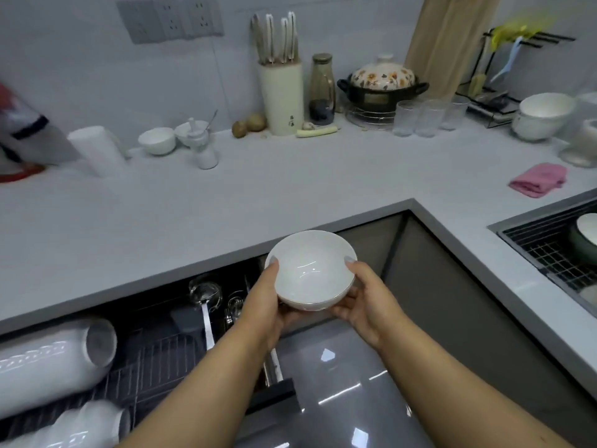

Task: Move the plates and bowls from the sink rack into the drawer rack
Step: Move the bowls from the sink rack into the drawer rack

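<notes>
Drawer rack [155, 367], lower left: pulled open, stacked white bowls [55, 360] lying on their sides inside. Left hand [266, 305]: curled around white bowl [311, 270], thumb on rim, fingers beneath. Bowl: held upright in the air above the drawer's right end. Right hand [371, 302]: same grip, opposite side. Sink rack [555, 250], far right: more dishes [586, 234] inside.

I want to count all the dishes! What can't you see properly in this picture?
All in the head view:
- Sink rack: cut off by the right edge; only part of a dish shows.
- Drawer rack: the counter covers its back; the left and bottom edges cut off its bowl stacks.
- Bowl: its underside is hidden by the left hand and right hand.
</notes>
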